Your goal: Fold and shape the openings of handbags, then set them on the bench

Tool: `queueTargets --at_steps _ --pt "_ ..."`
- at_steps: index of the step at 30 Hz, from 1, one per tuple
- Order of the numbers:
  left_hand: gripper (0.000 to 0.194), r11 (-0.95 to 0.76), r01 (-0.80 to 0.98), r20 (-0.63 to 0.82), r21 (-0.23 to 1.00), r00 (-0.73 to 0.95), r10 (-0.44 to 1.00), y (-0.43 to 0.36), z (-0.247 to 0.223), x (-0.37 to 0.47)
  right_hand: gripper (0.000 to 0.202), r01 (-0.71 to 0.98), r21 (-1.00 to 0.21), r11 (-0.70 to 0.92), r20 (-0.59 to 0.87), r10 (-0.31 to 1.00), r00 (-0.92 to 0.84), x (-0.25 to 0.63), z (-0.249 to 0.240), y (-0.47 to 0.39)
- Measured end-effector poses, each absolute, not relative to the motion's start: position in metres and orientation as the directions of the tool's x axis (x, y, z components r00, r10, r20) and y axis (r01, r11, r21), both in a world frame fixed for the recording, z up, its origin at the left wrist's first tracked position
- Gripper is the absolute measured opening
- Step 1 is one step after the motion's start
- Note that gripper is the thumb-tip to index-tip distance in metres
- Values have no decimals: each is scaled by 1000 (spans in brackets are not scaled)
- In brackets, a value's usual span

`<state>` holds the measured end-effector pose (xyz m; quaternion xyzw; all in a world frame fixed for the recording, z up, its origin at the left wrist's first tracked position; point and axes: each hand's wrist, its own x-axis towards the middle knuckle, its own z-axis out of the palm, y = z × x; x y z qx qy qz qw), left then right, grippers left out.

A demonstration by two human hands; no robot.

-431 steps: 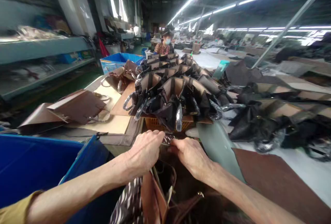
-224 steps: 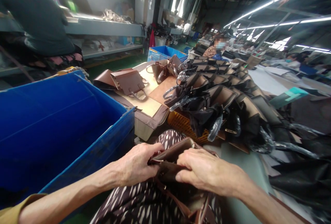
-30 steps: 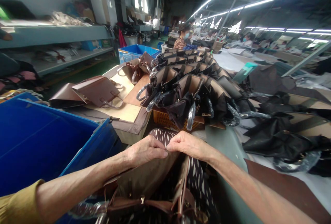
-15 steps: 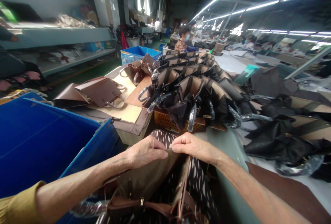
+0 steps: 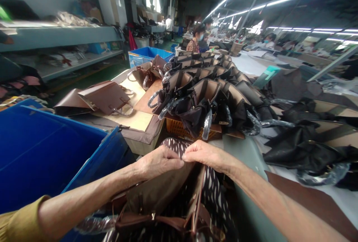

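A brown bag (image 5: 159, 191) with a tan-brown lining lies open over the lap, on dark cloth with white spots (image 5: 216, 186). My left hand (image 5: 160, 162) is closed on the bag's upper edge, thumb and fingers pressed together. Touching or nearly touching it, my right hand (image 5: 203, 154) pinches the same edge just to the right. Whatever small part sits between the fingertips is too small to make out. One bag handle (image 5: 96, 224), wrapped in clear plastic, sticks out at the lower left.
A big blue bin (image 5: 50, 152) stands at the left. Ahead, many black bags (image 5: 204, 93) stand in rows above an orange crate (image 5: 179, 127). Brown bags (image 5: 104, 96) lie left of them. More black bags (image 5: 310, 145) cover the right table. A person (image 5: 193, 42) sits beyond.
Both hands remain at the bag's edge, and the fingertips have come slightly closer together. The view has shifted a little.
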<state>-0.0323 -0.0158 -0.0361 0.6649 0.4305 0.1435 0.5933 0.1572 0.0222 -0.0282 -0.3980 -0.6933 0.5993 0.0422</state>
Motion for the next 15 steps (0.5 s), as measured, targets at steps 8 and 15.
queueTargets --at_steps 8,15 --pt "24 112 391 -320 914 523 790 -9 -47 -33 34 581 -798 158 -271 768 -580 152 -33 10" --pt "33 2 397 -252 918 579 776 -8 -34 -39 15 471 -867 166 -230 704 -672 149 -22 7"
